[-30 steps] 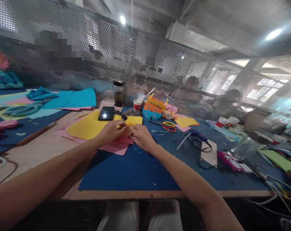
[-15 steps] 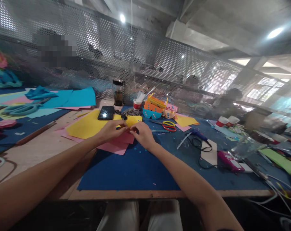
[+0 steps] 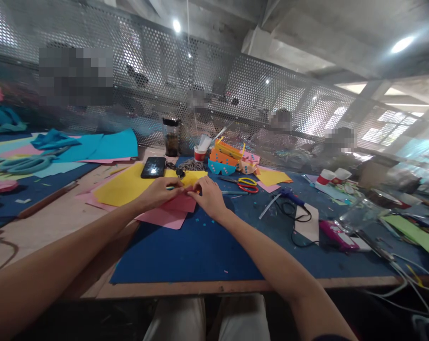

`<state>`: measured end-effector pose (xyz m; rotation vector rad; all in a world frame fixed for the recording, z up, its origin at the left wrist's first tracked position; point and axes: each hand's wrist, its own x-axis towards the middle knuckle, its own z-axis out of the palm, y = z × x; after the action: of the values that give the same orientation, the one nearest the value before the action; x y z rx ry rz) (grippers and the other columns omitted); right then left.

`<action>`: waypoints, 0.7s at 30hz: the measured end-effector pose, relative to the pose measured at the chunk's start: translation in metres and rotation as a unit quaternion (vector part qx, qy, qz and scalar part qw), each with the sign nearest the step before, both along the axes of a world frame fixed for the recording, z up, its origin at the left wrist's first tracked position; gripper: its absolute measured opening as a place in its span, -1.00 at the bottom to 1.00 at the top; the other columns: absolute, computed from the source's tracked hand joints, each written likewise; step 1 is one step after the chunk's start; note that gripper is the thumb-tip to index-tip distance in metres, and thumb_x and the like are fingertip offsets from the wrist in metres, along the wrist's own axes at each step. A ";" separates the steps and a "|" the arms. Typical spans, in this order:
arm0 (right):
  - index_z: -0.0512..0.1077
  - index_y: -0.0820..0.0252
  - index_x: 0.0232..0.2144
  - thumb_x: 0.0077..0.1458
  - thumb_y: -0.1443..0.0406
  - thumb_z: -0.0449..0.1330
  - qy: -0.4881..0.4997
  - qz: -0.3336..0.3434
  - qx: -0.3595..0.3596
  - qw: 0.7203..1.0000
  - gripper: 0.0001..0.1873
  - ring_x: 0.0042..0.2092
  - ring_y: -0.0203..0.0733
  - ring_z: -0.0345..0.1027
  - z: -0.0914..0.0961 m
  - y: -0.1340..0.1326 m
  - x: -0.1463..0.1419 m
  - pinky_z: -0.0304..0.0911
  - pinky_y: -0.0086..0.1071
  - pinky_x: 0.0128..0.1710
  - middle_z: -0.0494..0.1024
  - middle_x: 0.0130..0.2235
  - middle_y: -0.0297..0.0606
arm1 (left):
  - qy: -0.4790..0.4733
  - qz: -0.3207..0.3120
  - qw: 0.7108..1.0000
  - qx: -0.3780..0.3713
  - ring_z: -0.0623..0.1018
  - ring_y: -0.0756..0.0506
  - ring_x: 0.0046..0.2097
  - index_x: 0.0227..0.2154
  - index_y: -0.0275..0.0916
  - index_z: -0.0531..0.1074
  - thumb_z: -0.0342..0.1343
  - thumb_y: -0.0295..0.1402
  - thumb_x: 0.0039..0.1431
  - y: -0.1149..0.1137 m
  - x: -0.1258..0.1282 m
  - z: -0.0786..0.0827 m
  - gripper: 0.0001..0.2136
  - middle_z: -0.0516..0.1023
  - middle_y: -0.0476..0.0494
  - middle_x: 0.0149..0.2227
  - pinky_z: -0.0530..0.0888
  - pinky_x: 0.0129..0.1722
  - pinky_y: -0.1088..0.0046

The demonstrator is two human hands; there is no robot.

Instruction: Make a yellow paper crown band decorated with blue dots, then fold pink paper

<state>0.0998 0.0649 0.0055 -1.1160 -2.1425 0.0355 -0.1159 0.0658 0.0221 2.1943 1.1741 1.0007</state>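
Observation:
My left hand [image 3: 161, 193] and my right hand [image 3: 210, 198] meet above the sheets, fingertips pinched close together. Between them is a small piece, partly orange or pink, mostly covered by the fingers; its kind cannot be made out. A pen-like blue-green end shows at the left fingers. Beneath the hands lie pink paper [image 3: 165, 219] and yellow paper [image 3: 118, 190], overlapping the blue mat [image 3: 186, 258]. A black phone [image 3: 153, 167] rests on the yellow sheet, just beyond my left hand. Scissors with red and yellow handles [image 3: 248, 183] lie to the right of my right hand.
Folded orange and blue paper pieces [image 3: 226, 158] stand behind the hands, beside a paper cup [image 3: 200, 153] and a dark-lidded bottle [image 3: 171, 138]. Rightward are a glue gun [image 3: 291, 196] with its cord and a magenta box [image 3: 338, 236]. Large teal scissors [image 3: 24, 164] lie left.
The view has shifted slightly, so the table things sit a little further left. Both hands stay pinched together, with only small finger movement around the little piece.

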 end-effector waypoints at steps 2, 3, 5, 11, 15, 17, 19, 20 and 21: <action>0.42 0.15 -0.27 0.34 0.14 0.28 -0.004 -0.002 0.002 1.000 -0.77 -0.09 -0.12 0.42 -0.001 0.001 0.000 0.18 -0.28 -0.09 0.54 -0.15 -0.24 | -0.002 0.004 1.000 -0.004 0.62 -0.17 -0.21 -0.36 -0.20 0.62 0.13 0.04 0.25 0.000 0.000 0.000 -0.61 0.70 -0.08 -0.32 0.46 -0.17 0.39; 0.42 0.16 -0.26 0.36 0.14 0.26 -0.006 0.000 0.004 1.000 -0.78 -0.09 -0.12 0.43 -0.001 0.001 0.001 0.18 -0.27 -0.09 0.54 -0.15 -0.24 | -0.003 0.008 1.000 -0.004 0.62 -0.16 -0.23 -0.36 -0.20 0.63 0.13 0.05 0.25 -0.001 0.001 0.000 -0.59 0.70 -0.07 -0.34 0.46 -0.20 0.40; 0.44 0.15 -0.24 0.39 0.14 0.22 -0.012 0.008 0.011 1.000 -0.79 -0.07 -0.13 0.42 -0.002 0.002 0.002 0.17 -0.27 -0.08 0.55 -0.15 -0.24 | -0.004 0.023 1.000 0.002 0.60 -0.14 -0.28 -0.38 -0.21 0.62 0.12 0.08 0.25 -0.001 0.002 0.000 -0.57 0.67 -0.06 -0.38 0.44 -0.26 0.42; 0.50 0.13 -0.10 0.41 0.13 0.19 -0.039 0.039 0.032 0.998 -0.78 0.05 -0.06 0.38 -0.004 -0.002 0.008 0.16 -0.22 -0.01 0.52 -0.05 -0.17 | 0.002 0.072 0.997 0.041 0.58 -0.14 -0.30 -0.36 -0.22 0.62 0.12 0.09 0.28 0.000 0.003 -0.002 -0.55 0.67 -0.08 -0.37 0.40 -0.27 0.39; 0.53 0.12 -0.16 0.37 0.18 0.25 -0.062 0.071 0.019 0.995 -0.85 0.02 -0.09 0.40 -0.004 -0.004 0.008 0.18 -0.27 -0.02 0.53 -0.07 -0.20 | 0.016 0.088 0.993 0.076 0.61 -0.18 -0.26 -0.31 -0.22 0.61 0.10 0.06 0.31 0.001 0.004 -0.005 -0.58 0.69 -0.15 -0.29 0.42 -0.23 0.35; 0.51 0.13 -0.19 0.35 0.21 0.28 -0.066 0.084 0.004 0.994 -0.89 -0.05 -0.16 0.44 -0.004 -0.005 0.007 0.21 -0.33 -0.08 0.54 -0.09 -0.22 | 0.028 0.087 0.991 0.093 0.62 -0.20 -0.23 -0.27 -0.22 0.60 0.09 0.03 0.33 0.001 0.004 -0.007 -0.60 0.69 -0.18 -0.25 0.43 -0.20 0.32; 0.49 0.14 -0.18 0.35 0.24 0.28 -0.062 0.089 -0.012 0.994 -0.90 -0.14 -0.22 0.46 -0.004 -0.005 0.007 0.24 -0.39 -0.16 0.56 -0.11 -0.25 | 0.038 0.084 0.990 0.108 0.63 -0.23 -0.18 -0.18 -0.21 0.59 0.06 -0.01 0.34 0.002 0.003 -0.009 -0.62 0.69 -0.20 -0.18 0.45 -0.16 0.29; 0.48 0.14 -0.17 0.35 0.24 0.27 -0.058 0.090 -0.019 0.994 -0.91 -0.17 -0.25 0.47 -0.005 -0.005 0.007 0.24 -0.41 -0.18 0.57 -0.13 -0.27 | 0.042 0.083 0.989 0.115 0.63 -0.24 -0.15 -0.10 -0.21 0.57 0.06 -0.02 0.34 0.003 0.003 -0.009 -0.63 0.68 -0.21 -0.11 0.47 -0.13 0.27; 0.47 0.14 -0.16 0.36 0.25 0.26 -0.054 0.089 -0.025 0.994 -0.92 -0.19 -0.26 0.48 -0.005 -0.005 0.007 0.25 -0.43 -0.20 0.58 -0.14 -0.28 | 0.045 0.080 0.988 0.123 0.63 -0.25 -0.10 -0.01 -0.20 0.53 0.06 -0.04 0.34 0.004 0.002 -0.010 -0.62 0.67 -0.22 -0.04 0.48 -0.10 0.25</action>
<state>0.1063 0.0598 0.0000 -0.9705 -2.3452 0.1129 -0.1137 0.0696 0.0120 2.3854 1.3492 1.1793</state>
